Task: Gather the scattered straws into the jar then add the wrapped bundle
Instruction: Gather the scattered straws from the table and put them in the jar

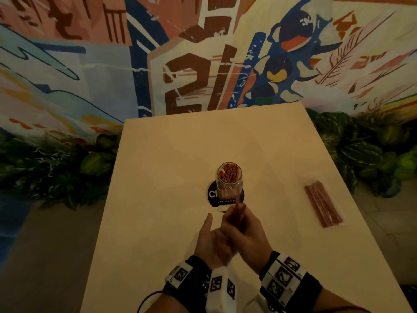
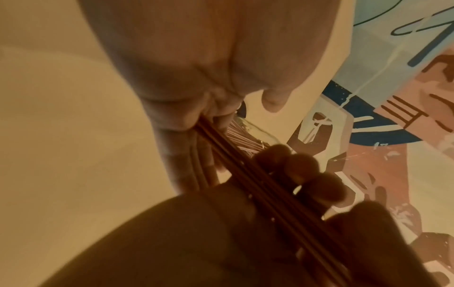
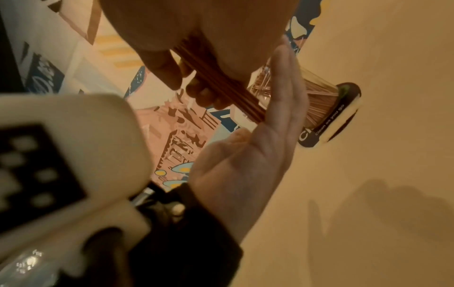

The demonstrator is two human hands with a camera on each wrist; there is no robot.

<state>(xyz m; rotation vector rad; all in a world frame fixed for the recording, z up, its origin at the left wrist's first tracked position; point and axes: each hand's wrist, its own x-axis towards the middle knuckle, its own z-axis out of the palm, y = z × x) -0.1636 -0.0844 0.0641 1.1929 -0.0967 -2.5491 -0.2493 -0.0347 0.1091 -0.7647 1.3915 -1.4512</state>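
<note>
Painted mural panels (image 1: 203, 53) and green foliage (image 1: 56, 168) border the pale table (image 1: 169, 154) on which the scene is set. Near the table's middle we see a clear glass jar (image 1: 229, 179), upright on a round black sticker (image 1: 212, 195) and already filled with red-brown straws. Well to the right of the jar lies the wrapped bundle (image 1: 323, 204), flat on the table and touched by neither hand.

Just in front of the jar, both hands meet above the surface. We observe the right hand (image 1: 246, 231) with its fingers (image 2: 302, 167) curled round a small sheaf of loose straws (image 3: 221, 81), whose upper ends point toward the jar. The left hand (image 1: 212, 242) is held flat, its fingers (image 3: 287, 93) straight and pressed together, the thumb standing apart; the lower ends of the sheaf butt against its palm in the right wrist view. Both wrists carry black bands bearing white marker blocks (image 1: 222, 288).
</note>
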